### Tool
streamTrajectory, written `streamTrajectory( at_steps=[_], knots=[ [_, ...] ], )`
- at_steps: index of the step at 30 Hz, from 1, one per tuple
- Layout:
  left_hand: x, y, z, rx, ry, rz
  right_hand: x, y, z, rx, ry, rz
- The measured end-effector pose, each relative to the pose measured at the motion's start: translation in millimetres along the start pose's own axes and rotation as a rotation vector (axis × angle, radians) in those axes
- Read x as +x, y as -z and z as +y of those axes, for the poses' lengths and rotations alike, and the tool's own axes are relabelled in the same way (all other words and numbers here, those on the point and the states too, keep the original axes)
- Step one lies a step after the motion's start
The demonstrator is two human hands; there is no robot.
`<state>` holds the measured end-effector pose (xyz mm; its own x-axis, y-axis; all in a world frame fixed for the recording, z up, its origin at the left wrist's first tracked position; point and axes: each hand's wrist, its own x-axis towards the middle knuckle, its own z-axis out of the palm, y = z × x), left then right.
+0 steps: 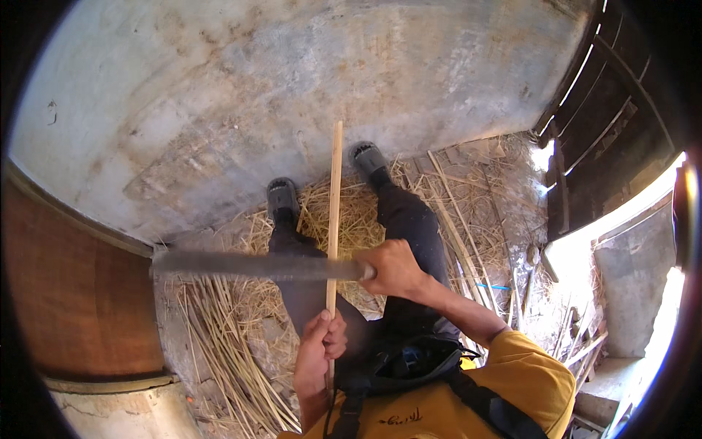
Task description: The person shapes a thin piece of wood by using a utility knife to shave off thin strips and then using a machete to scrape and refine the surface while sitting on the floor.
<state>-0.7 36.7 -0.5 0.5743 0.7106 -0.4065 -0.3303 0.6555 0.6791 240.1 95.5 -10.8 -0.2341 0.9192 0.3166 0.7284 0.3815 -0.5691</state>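
the left hand [322,347] closes around a pale wooden strip [335,197] near its lower end; the strip's long axis runs away from the body, above the gap between the legs [413,227], its far end pointing toward the wall [322,73]. the right hand [395,269] is wrapped around the handle of a long blade [234,265], which reaches out to the left, blurred. blade and strip cross almost at right angles, the blade on the camera's side, just beyond the left hand; whether they touch, i cannot tell. the right hand sits just right of that crossing, nearer to it than the left hand. loose straw [358,212] covers the floor below.
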Motion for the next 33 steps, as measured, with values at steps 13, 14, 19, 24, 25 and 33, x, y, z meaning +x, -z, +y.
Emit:
streamTrajectory(
  at_steps=[13, 14, 19, 24, 25, 33],
  knots=[
    [-7, 2, -7, -0.079, 0.059, -0.032, 18, 7, 26, 0.007, -0.055, 0.103],
    [-9, 2, -9, -0.094, 0.072, -0.017, 24, 12, 26, 0.068, -0.102, 0.13],
    [-1, -16, -5, 0.109, -0.055, 0.102, 17, 13, 16, 0.18, -0.13, 0.16],
    [5, -22, -2, 0.341, -0.087, 0.272, 4, 2, 6, 0.181, -0.124, 0.126],
    [8, -25, -2, 0.437, -0.113, 0.304, 0, -1, 3, 0.175, -0.119, 0.087],
    [18, -15, -14, 0.853, -0.351, 0.408, -18, -12, -2, 0.034, -0.074, -0.078]
  ],
)
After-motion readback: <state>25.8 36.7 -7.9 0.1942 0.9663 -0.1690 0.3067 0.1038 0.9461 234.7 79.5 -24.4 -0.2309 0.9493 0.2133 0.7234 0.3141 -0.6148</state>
